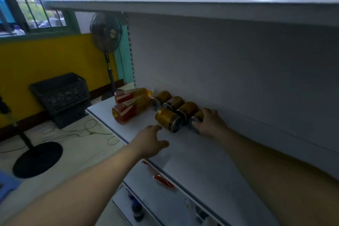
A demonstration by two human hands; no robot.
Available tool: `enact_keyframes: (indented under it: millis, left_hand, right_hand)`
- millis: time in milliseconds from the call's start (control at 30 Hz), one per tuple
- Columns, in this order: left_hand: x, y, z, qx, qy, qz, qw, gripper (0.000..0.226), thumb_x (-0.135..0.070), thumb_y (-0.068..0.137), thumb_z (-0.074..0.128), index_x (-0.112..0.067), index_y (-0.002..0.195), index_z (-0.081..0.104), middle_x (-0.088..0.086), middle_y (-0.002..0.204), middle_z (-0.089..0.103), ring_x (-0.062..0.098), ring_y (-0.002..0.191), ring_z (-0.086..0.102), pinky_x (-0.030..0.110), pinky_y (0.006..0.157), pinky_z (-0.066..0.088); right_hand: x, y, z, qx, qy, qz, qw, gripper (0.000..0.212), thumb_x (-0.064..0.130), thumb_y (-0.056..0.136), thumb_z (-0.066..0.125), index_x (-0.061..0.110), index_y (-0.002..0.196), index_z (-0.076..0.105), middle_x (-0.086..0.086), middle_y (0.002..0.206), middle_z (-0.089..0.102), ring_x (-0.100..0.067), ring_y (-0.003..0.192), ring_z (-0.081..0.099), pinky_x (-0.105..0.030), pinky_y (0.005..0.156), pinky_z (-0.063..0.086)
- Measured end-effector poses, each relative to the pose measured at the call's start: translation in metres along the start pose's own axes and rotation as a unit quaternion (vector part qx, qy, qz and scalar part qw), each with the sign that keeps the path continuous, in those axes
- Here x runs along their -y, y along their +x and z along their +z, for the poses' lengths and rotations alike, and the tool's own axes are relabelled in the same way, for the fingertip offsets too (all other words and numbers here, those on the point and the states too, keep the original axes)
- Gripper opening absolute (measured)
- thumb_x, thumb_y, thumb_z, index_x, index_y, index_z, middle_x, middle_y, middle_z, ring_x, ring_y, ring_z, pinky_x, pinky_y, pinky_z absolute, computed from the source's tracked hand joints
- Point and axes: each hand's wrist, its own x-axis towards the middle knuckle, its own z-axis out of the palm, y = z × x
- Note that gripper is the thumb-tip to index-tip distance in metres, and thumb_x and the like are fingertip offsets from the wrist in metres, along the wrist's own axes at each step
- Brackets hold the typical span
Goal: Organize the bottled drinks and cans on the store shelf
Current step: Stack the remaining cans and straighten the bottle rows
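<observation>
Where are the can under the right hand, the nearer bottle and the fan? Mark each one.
can [199, 115]: head view, on its bare gold side.
nearer bottle [131, 109]: head view, on its red label.
fan [106, 32]: head view, on the middle of its grille.

Gold cans [168, 119], amber bottles [131, 108] lying toppled on shelf [192, 156].

On the white shelf [194, 154], two bottles [131, 109] and several gold cans [174, 102] lie on their sides. The right hand [211, 124] grips the rightmost can [199, 116]. The left hand [151, 140], fingers relaxed, is just beside the front can [167, 118].
</observation>
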Motion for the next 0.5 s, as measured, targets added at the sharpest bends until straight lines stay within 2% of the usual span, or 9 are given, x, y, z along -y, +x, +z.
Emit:
enact_keyframes:
  millis: [67,133,167,200,267,333,367,433,500]
  left_hand:
    - [0.0,0.023,0.0,-0.005,-0.038,-0.006,0.999,0.069,-0.044,0.088,0.06,-0.021,0.145,0.029,0.009,0.148,0.033,0.027,0.131,0.04,0.032,0.104,0.035]
    - [0.001,0.045,0.002,-0.02,-0.099,0.0,0.995,0.07,-0.041,0.085,0.063,-0.02,0.143,0.031,0.012,0.141,0.04,0.03,0.125,0.045,0.033,0.1,0.037]
    - [0.001,0.056,0.003,-0.034,-0.133,0.007,0.99,0.073,-0.044,0.082,0.065,-0.02,0.142,0.031,0.012,0.138,0.044,0.031,0.124,0.046,0.035,0.1,0.039]
    - [0.0,0.067,0.005,-0.042,-0.167,0.007,0.985,0.082,-0.049,0.078,0.066,-0.019,0.143,0.028,0.013,0.137,0.045,0.032,0.125,0.046,0.038,0.102,0.039]
    - [-0.003,0.09,0.009,-0.037,-0.226,-0.034,0.973,0.099,-0.058,0.076,0.064,-0.016,0.149,0.012,0.017,0.148,0.033,0.035,0.134,0.035,0.042,0.11,0.033]
    - [-0.003,0.113,0.017,-0.041,-0.236,-0.08,0.967,0.105,-0.061,0.078,0.061,-0.016,0.152,0.002,0.018,0.153,0.026,0.036,0.137,0.031,0.042,0.112,0.028]
    - [-0.002,0.123,0.02,-0.049,-0.234,-0.082,0.967,0.105,-0.062,0.076,0.063,-0.016,0.152,0.006,0.019,0.151,0.03,0.036,0.135,0.034,0.043,0.111,0.03]
    - [0.001,0.133,0.023,-0.059,-0.26,-0.068,0.962,0.104,-0.063,0.068,0.069,-0.016,0.147,0.02,0.017,0.142,0.043,0.036,0.126,0.044,0.048,0.106,0.038]
    - [0.007,0.128,0.021,-0.049,-0.279,-0.039,0.958,0.099,-0.059,0.062,0.074,-0.016,0.139,0.029,0.015,0.132,0.05,0.035,0.118,0.05,0.049,0.099,0.044]
  right_hand:
    - [-0.001,0.016,0.008,0.014,-0.003,0.004,1.0,0.082,0.052,0.091,0.054,0.029,0.154,0.007,-0.012,0.161,-0.004,-0.035,0.144,0.021,-0.04,0.113,0.03]
    - [-0.001,0.023,0.017,0.033,0.005,0.014,0.999,0.082,0.052,0.091,0.055,0.03,0.155,0.009,-0.01,0.16,-0.017,-0.032,0.146,0.016,-0.037,0.113,0.027]
    - [0.0,0.024,0.022,0.029,0.008,0.021,0.999,0.081,0.053,0.09,0.056,0.028,0.154,0.013,-0.01,0.16,-0.017,-0.032,0.145,0.019,-0.036,0.111,0.029]
    - [0.001,0.024,0.027,0.014,0.011,0.025,1.0,0.078,0.054,0.089,0.057,0.025,0.152,0.021,-0.01,0.16,-0.011,-0.032,0.142,0.027,-0.035,0.109,0.032]
    - [0.003,0.02,0.034,-0.049,0.024,0.006,0.999,0.057,0.054,0.088,0.057,0.022,0.133,0.043,-0.009,0.152,0.017,-0.033,0.125,0.045,-0.037,0.098,0.042]
    - [0.007,0.011,0.04,-0.101,0.027,-0.017,0.994,0.036,0.046,0.092,0.055,0.019,0.116,0.051,-0.006,0.136,0.036,-0.035,0.11,0.052,-0.039,0.086,0.046]
    - [0.007,0.005,0.044,-0.118,0.023,-0.017,0.993,0.033,0.039,0.093,0.055,0.018,0.118,0.051,-0.006,0.135,0.039,-0.036,0.11,0.052,-0.04,0.086,0.046]
    - [0.007,-0.008,0.05,-0.13,0.04,0.021,0.991,0.055,0.033,0.091,0.06,0.017,0.139,0.039,-0.011,0.145,0.031,-0.037,0.123,0.045,-0.041,0.096,0.043]
    - [0.008,-0.02,0.049,-0.107,0.086,0.104,0.985,0.086,0.036,0.087,0.064,0.02,0.153,0.011,-0.014,0.153,0.018,-0.035,0.134,0.034,-0.04,0.106,0.036]
